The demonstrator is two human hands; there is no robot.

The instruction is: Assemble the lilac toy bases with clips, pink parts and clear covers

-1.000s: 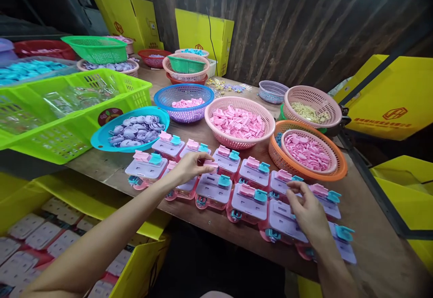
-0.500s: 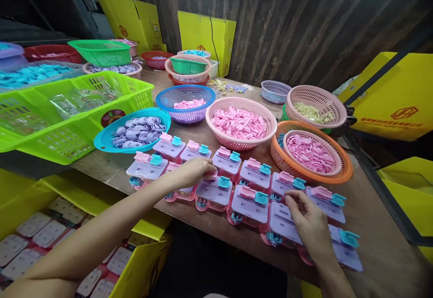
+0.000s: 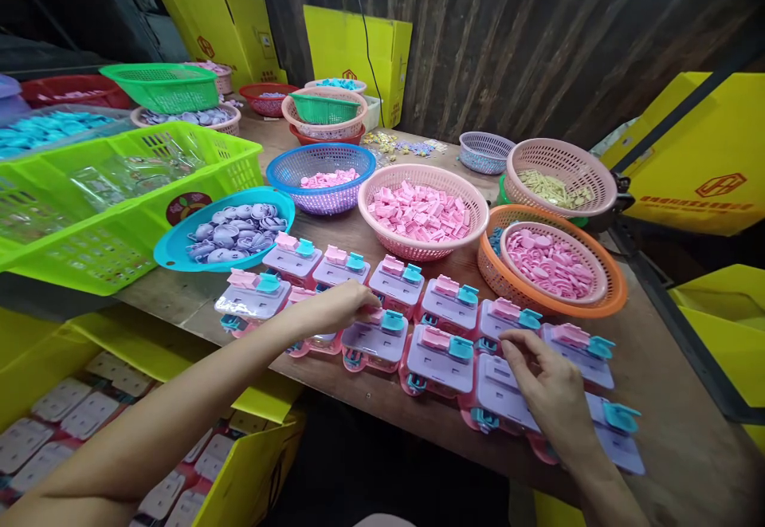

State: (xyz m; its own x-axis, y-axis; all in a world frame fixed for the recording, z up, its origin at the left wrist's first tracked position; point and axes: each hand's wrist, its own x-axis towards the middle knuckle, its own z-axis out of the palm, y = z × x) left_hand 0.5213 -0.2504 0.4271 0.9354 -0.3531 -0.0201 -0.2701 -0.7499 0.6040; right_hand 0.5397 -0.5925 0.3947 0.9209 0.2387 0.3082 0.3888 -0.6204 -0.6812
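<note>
Two rows of small boxes with pink bases and purple lids (image 3: 442, 358) stand at the table's front, most lids carrying a pink piece and a turquoise piece (image 3: 461, 348). My left hand (image 3: 350, 304) reaches over the rows. Its fingers are pinched on a small pink plastic piece (image 3: 375, 316) at the back edge of one lid. At the right, my right hand (image 3: 553, 391) hangs over a purple lid (image 3: 499, 390) with no pink piece showing on it. The fingers there are curled with the thumb close to them, and whatever they hold is hidden.
Behind the boxes stand a pink basket (image 3: 366, 212) of pink pieces, an orange basket (image 3: 615, 292), a blue basket (image 3: 272, 168) and a turquoise bowl (image 3: 170, 252) of purple parts. A lime-green crate (image 3: 119, 232) is at left. Below it, a yellow carton (image 3: 251, 463) holds similar boxes.
The view has shifted slightly, so the baskets sit a little higher and further left. Both hands stay at nearly the same places over the boxes.
</note>
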